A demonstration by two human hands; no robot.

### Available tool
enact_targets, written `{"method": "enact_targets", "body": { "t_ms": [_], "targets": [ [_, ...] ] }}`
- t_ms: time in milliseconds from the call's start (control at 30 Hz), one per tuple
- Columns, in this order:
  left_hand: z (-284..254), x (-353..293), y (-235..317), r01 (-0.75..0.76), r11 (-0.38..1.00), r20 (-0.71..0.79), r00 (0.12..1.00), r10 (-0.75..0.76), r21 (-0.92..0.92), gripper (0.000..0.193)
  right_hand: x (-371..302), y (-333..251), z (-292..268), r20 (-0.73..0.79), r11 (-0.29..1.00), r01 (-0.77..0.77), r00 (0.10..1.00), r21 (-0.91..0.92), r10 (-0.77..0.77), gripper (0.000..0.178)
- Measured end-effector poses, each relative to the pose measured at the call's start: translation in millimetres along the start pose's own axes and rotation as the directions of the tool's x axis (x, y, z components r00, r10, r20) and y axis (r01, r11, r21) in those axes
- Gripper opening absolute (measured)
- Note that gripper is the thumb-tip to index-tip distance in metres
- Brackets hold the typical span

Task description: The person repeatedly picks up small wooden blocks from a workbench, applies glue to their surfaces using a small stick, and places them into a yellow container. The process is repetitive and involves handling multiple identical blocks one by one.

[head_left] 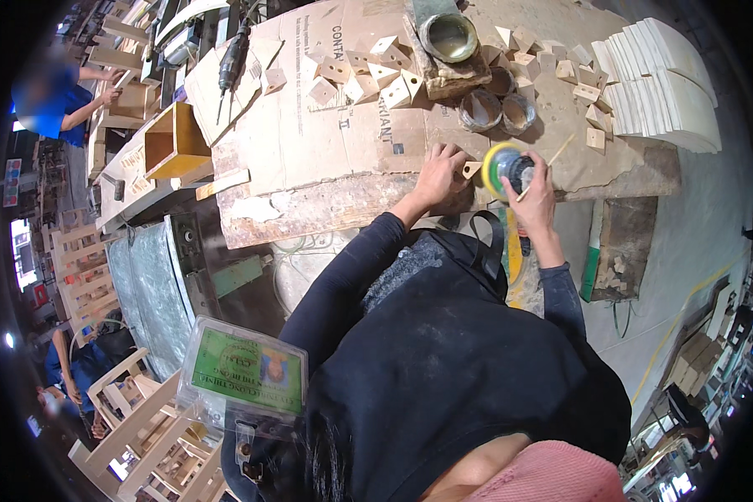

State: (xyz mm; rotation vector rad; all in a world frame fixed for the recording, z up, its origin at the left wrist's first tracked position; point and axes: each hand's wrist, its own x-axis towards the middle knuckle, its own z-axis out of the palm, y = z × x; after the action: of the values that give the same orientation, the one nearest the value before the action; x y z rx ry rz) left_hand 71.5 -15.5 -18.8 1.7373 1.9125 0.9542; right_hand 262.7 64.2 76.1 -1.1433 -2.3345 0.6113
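Note:
My left hand (443, 177) is closed on a small pale wooden block (472, 169) with a dark hole in it, at the bench's near edge. Just right of it, my right hand (534, 197) grips a round disc sander (502, 164) with a yellow-edged pad. The pad faces the block and is very close; I cannot tell whether they touch. A thin wooden stick (560, 156) slants up past the right hand's fingers. Beyond my hands, several drilled wooden blocks (361, 86) lie in a loose group on the cardboard (297, 125), and more blocks (592, 116) are at the right.
Metal cans (481, 110) stand near the bench's middle, another can (449, 38) on a wooden piece behind them. Stacked curved white panels (657, 84) sit at the right. A power drill (233, 60) lies far left near a yellow wooden box (176, 142). A person in blue (74, 109) works beyond.

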Motion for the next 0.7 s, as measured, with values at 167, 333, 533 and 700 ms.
{"method": "enact_targets", "body": {
  "t_ms": [167, 333, 533, 700],
  "targets": [
    [-9, -4, 6, 0.009, 0.996, -0.07, 0.997, -0.015, -0.089, 0.044, 1, 31, -13, -0.075, 0.989, -0.14, 0.988, -0.054, 0.136, 0.061],
    [-30, -3, 17, 0.21, 0.884, 0.01, 0.974, -0.227, -0.418, 0.045, 20, 75, -8, -0.172, 0.951, -0.249, 0.961, -0.185, 0.218, 0.067],
    [-62, -16, 30, 0.387, 0.376, 0.194, 0.868, -0.457, -0.842, 0.038, 42, 65, -35, -0.029, 0.905, -0.27, 0.961, -0.329, 0.276, 0.071],
    [-96, -22, 35, 0.307, -0.012, 0.29, 0.886, -0.362, -0.952, 0.05, 82, 9, -56, -0.132, 0.874, 0.094, 0.991, 0.476, -0.034, 0.05]
  ]
}}
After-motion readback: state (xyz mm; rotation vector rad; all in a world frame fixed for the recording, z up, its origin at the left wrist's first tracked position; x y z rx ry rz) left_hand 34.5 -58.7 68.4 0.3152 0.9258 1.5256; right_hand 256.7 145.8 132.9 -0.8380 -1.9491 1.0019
